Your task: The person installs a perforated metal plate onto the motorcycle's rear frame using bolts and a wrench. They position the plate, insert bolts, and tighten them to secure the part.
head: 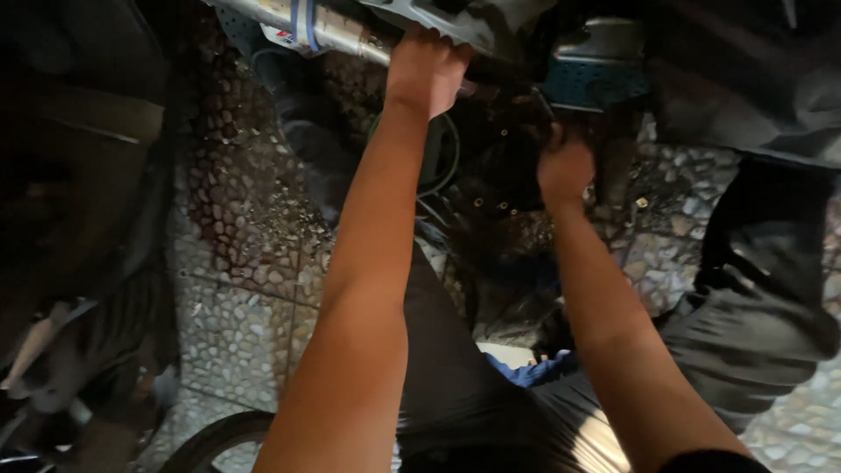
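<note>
I see two bare arms reaching up the frame. My left hand (427,66) has its grip wrapped around one silver metal tube (337,28) at top centre. My right hand (565,166), right of centre, sits in shadow against dark machine parts (504,149) below one blue perforated plate (596,83); I cannot tell its grip. Pebbled floor (245,289) lies beneath.

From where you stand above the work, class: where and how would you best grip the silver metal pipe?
Probably grip the silver metal pipe on its bare round stretch just left of the left hand, coming from below and wrapping around it. It runs nearly level, and dark machine parts crowd its right end, near the right hand.
</note>
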